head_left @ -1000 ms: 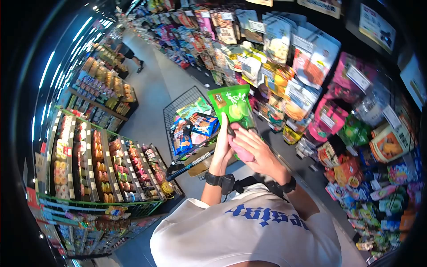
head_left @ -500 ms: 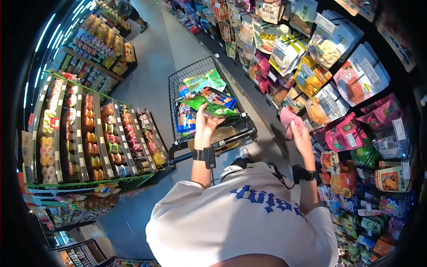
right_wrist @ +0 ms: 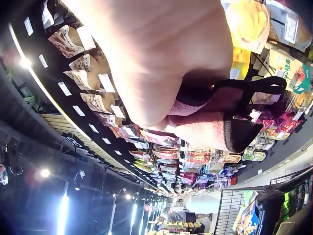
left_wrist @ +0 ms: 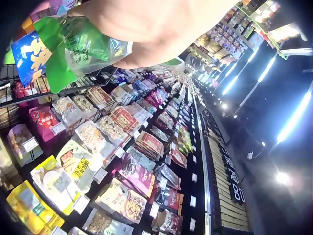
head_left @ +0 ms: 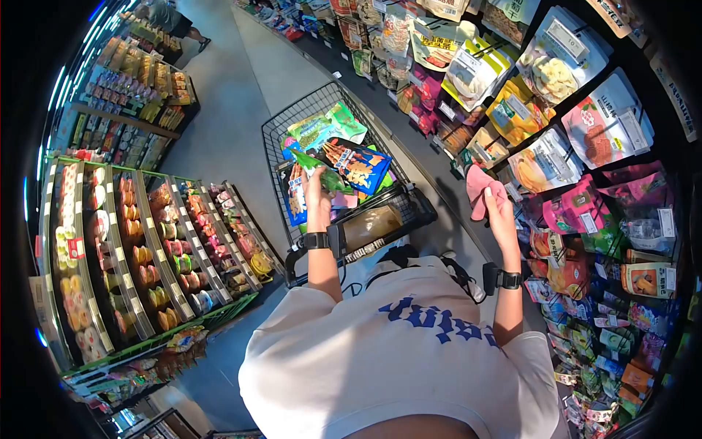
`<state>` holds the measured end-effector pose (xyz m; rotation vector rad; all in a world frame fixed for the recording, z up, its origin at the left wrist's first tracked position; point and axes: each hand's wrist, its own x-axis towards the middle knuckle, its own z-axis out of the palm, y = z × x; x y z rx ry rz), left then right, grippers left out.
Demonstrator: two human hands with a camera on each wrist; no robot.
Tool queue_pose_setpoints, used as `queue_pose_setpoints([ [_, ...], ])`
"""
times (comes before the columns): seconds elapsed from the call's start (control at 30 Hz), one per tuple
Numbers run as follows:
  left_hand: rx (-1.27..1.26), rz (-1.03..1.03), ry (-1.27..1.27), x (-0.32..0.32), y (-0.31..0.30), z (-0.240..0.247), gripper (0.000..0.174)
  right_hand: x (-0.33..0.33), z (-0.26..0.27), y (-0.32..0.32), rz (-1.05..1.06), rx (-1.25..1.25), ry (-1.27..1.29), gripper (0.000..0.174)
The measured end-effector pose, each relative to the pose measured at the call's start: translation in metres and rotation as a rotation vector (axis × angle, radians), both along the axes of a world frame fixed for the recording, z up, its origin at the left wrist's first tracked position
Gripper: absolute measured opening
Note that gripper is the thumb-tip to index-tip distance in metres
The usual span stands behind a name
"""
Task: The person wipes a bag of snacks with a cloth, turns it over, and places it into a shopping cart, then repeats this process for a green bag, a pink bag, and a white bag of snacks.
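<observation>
In the head view my left hand (head_left: 316, 199) is lowered into the wire shopping cart (head_left: 272, 135), gripping a green snack bag (head_left: 333, 181). The left wrist view shows the fingers over this bag's green and clear plastic (left_wrist: 90, 51). Beside it in the cart lie a blue snack bag (head_left: 374, 174) and a green pouch (head_left: 333, 126). Out to the right, near the hanging goods, my right hand (head_left: 501, 219) pinches a pink cloth (head_left: 479, 183). Close up in the right wrist view, the cloth (right_wrist: 205, 128) has black edging and a black loop (right_wrist: 271, 85).
A rack of hanging snack pouches (head_left: 523, 110) runs along the right side. The cart's handle (head_left: 420, 208) is just in front of my body. At left stands a slanted display (head_left: 146, 249) of packaged goods. Another person (head_left: 172, 22) is far down the aisle.
My hands were together on the green bag and pink cloth, then parted. The left carried the bag down into the cart; the right moved out to the right with the cloth.
</observation>
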<state>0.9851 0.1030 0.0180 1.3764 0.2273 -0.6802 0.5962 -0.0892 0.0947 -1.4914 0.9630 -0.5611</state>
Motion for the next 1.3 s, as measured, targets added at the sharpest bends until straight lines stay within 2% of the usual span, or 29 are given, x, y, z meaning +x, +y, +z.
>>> queue_pose_setpoints([
  [0.07,-0.006,-0.005,-0.054,0.003,-0.004,0.001,0.039,0.002,0.004,0.001,-0.013,-0.001,-0.005,0.034],
  [0.17,0.004,-0.055,-0.196,0.027,-0.008,-0.033,0.037,0.002,-0.002,0.0,-0.015,-0.046,0.028,0.035],
  [0.2,-0.053,-0.012,-0.316,0.046,-0.01,-0.076,0.034,0.004,-0.002,0.002,-0.023,-0.073,-0.024,0.036],
  [0.23,-0.079,-0.016,-0.218,0.053,-0.011,-0.074,0.057,0.006,-0.002,0.001,-0.016,-0.099,-0.035,0.037],
  [0.27,-0.074,-0.018,-0.275,0.078,-0.016,-0.12,0.06,0.008,-0.006,0.002,-0.042,-0.16,-0.061,0.036],
  [0.3,-0.078,-0.003,-0.338,0.088,-0.02,-0.139,0.055,0.006,-0.017,-0.001,-0.02,-0.115,-0.062,0.035],
  [0.33,-0.091,0.056,-0.288,0.075,-0.033,-0.108,0.043,0.013,-0.006,0.004,-0.036,-0.109,-0.087,0.032],
  [0.37,-0.179,0.023,-0.313,0.085,-0.035,-0.133,0.037,0.015,-0.005,0.004,-0.035,-0.1,-0.107,0.032],
  [0.4,-0.148,-0.008,-0.281,0.063,-0.042,-0.084,0.036,0.014,-0.01,0.003,-0.024,-0.022,-0.136,0.032],
  [0.43,-0.052,-0.014,-0.269,0.056,-0.046,-0.075,0.04,0.015,-0.017,0.001,-0.029,-0.03,-0.168,0.032],
  [0.5,-0.033,-0.093,-0.187,0.045,-0.051,-0.059,0.041,0.018,-0.016,0.003,-0.065,-0.042,-0.176,0.03],
  [0.57,0.089,-0.024,-0.13,0.049,-0.059,-0.09,0.044,0.015,-0.02,0.002,-0.063,-0.057,-0.152,0.028],
  [0.6,0.083,-0.022,-0.135,0.049,-0.058,-0.086,0.044,0.015,-0.018,0.001,-0.065,-0.06,-0.117,0.027],
  [0.67,0.014,-0.242,-0.097,0.045,-0.055,-0.08,0.047,0.01,-0.011,0.002,-0.052,-0.051,-0.102,0.026],
  [0.73,-0.067,-0.264,-0.031,0.016,-0.06,-0.023,0.042,0.008,-0.012,0.003,-0.043,-0.042,-0.089,0.025],
  [0.8,-0.119,-0.373,-0.05,0.004,-0.065,-0.007,0.036,0.007,-0.02,0.003,-0.145,-0.062,-0.12,0.024],
  [0.9,-0.197,-0.647,-0.289,-0.028,-0.081,0.015,0.021,-0.003,-0.002,0.006,-0.113,-0.035,-0.103,0.025],
  [0.93,-0.209,-0.627,-0.338,-0.043,-0.089,0.028,0.014,-0.008,-0.008,0.004,-0.115,-0.036,-0.103,0.025],
  [1.03,-0.195,-0.789,-0.348,-0.075,-0.104,0.056,0.018,-0.027,-0.023,0.001,-0.182,-0.068,-0.106,0.026],
  [1.07,-0.246,-0.826,-0.372,-0.086,-0.109,0.062,0.02,-0.035,-0.016,0.001,-0.169,-0.007,-0.097,0.028],
  [1.1,-0.262,-0.841,-0.339,-0.098,-0.113,0.069,0.021,-0.044,-0.012,0.002,-0.156,0.056,-0.087,0.038],
  [1.23,-0.21,-0.947,-0.315,-0.139,-0.126,0.103,0.024,-0.086,-0.026,-0.013,-0.115,0.098,0.008,0.04],
  [1.27,-0.199,-0.976,-0.357,-0.149,-0.129,0.112,0.024,-0.087,-0.036,-0.017,-0.219,-0.036,-0.094,0.036],
  [1.3,-0.284,-0.975,-0.38,-0.158,-0.136,0.105,0.02,-0.092,-0.024,-0.015,-0.332,-0.164,-0.181,0.033],
])
